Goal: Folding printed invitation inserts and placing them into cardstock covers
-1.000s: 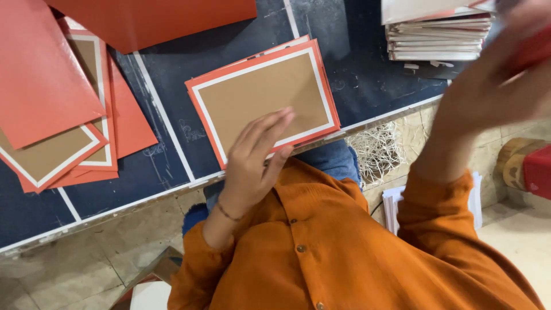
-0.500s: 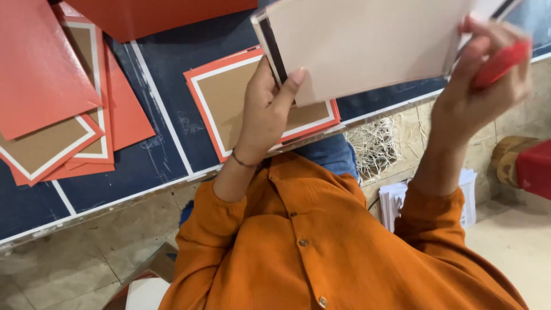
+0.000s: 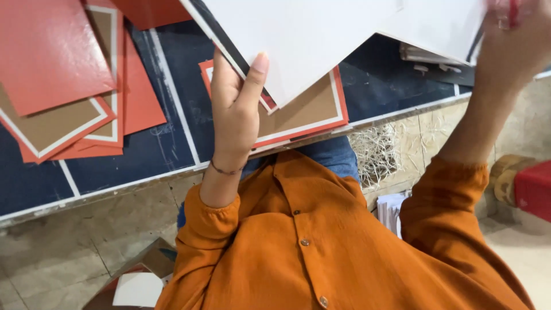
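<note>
Scanning left to right, head view looking down over an orange shirt.

Far left: stack of red sheets (image 3: 54, 54) overlapping brown cards with white and red borders (image 3: 51, 126), fanned loosely on the dark blue bench (image 3: 155, 149).

Bench markings: white lines cross the bench surface; its near edge runs on a slant from lower left up to the right.

Left hand: left hand (image 3: 235, 109) raised above the bench, fingers closed on the near left edge of a large white sheet (image 3: 304, 34), thumb up along its underside. A thin bracelet sits at the wrist.

White sheet: held in the air, clear of the bench, tilted, with a dark band along its left edge. Its long axis appears to run left to right, from one hand towards the other.

Below the sheet: one brown card with a red border (image 3: 304, 112) lies flat on the bench, partly hidden by the sheet and the left hand. It lies directly beneath and just beyond the left hand, which is the nearer of the two.

Centre right: pale shredded strips (image 3: 379, 155) lie on the floor below the bench edge.

Right hand: right hand (image 3: 513, 40) at the top right corner, blurred, against the sheet's right end with something red in its grip; exact hold cannot be told.

Far right: red box (image 3: 534, 189) on the floor, well apart.
</note>
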